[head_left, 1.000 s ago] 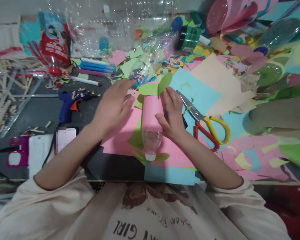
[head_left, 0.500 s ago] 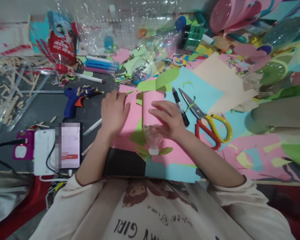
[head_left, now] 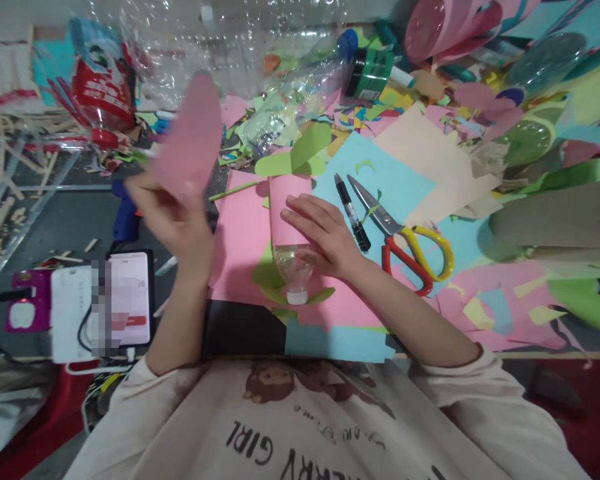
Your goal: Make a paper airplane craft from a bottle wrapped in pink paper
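My left hand [head_left: 173, 217] is raised and closed on a piece of pink paper [head_left: 193, 140], blurred by motion and rounded at its top end. My right hand [head_left: 325, 233] lies with fingers stretched over a small clear plastic bottle [head_left: 293, 263] wrapped in pink paper [head_left: 283, 210]. The bottle's white cap [head_left: 297, 297] points towards me. Green leaf-shaped paper pieces [head_left: 310, 150] sit at its far end, and more green paper lies under the cap. Pink sheets [head_left: 237, 253] are beneath the bottle.
Right of my right hand lie a black pen [head_left: 353, 213] and scissors [head_left: 380, 207] with red and yellow handles. A blue glue gun [head_left: 125, 213], a phone [head_left: 130, 293] and a white power strip [head_left: 73, 313] are on the left. Paper scraps and a red-labelled bottle [head_left: 103, 93] stand behind.
My left hand has lifted off the pink sheets and moved left, now holding up a piece of pink paper. My right hand has stayed on the wrapped bottle. The view has shifted slightly.
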`<state>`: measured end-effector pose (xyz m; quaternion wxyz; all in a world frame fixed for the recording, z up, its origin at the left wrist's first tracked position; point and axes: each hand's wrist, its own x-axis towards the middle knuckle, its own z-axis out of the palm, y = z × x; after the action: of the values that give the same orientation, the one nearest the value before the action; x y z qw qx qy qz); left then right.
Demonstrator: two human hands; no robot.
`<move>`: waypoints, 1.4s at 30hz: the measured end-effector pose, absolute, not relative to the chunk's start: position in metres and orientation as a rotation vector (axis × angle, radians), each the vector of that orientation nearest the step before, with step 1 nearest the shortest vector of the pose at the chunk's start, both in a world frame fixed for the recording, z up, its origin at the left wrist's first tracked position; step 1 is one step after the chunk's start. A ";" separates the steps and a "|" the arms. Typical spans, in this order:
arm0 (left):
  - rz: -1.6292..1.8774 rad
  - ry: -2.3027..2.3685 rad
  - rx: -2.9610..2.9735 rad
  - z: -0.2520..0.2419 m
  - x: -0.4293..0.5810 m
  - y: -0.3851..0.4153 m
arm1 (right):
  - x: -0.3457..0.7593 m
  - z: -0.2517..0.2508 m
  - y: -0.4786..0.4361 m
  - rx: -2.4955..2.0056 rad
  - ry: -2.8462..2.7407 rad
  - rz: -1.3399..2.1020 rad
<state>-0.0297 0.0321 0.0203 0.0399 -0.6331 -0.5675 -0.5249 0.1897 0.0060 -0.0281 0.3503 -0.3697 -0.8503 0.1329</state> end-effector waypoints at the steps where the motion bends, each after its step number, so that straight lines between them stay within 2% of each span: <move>1: -1.529 -1.553 -2.186 0.019 -0.022 0.026 | 0.189 -0.030 0.006 -0.936 -2.150 0.304; 2: -1.340 -1.383 -2.506 0.017 -0.014 0.021 | 0.189 -0.032 0.006 -0.909 -2.083 0.267; 5: -1.246 -1.184 -2.780 0.005 0.003 0.009 | 0.189 -0.036 0.005 -0.858 -1.845 0.275; 11: -1.091 -1.307 -2.914 -0.012 0.002 0.006 | 0.188 -0.027 -0.002 -1.055 -1.528 0.833; 15: -1.058 -1.280 -2.955 -0.006 0.000 0.006 | 0.186 -0.020 -0.005 -1.109 -1.375 0.983; 21: -1.070 -1.606 -2.803 0.026 -0.006 0.000 | 0.181 -0.027 -0.004 -1.169 -1.012 1.067; 25: -0.883 -1.904 -2.641 0.056 -0.048 0.004 | 0.178 -0.021 -0.002 -1.174 -0.885 1.102; 29: -0.410 -2.399 -2.095 0.068 -0.117 0.023 | 0.178 -0.016 0.001 -1.161 -0.819 1.137; 32: -0.128 -2.732 -1.929 0.054 -0.164 0.042 | 0.181 -0.016 0.001 -1.180 -0.873 1.147; 34: -0.227 -2.756 -1.953 0.036 -0.186 0.052 | 0.183 -0.017 0.001 -1.181 -0.896 1.130; 38: -0.689 -2.291 -2.394 0.005 -0.203 0.064 | 0.191 -0.012 0.003 -1.116 -0.920 1.181; 40: -0.738 -2.196 -2.483 0.002 -0.201 0.064 | 0.198 -0.008 0.004 -1.058 -0.987 1.215; 42: -0.667 -2.303 -2.398 0.011 -0.193 0.062 | 0.208 -0.005 0.005 -0.984 -1.074 1.207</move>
<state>-0.1929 0.0616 0.0105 -0.1246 -0.7017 -0.6738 -0.1951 0.2084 0.0052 -0.0048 0.5849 -0.4218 -0.4606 0.5175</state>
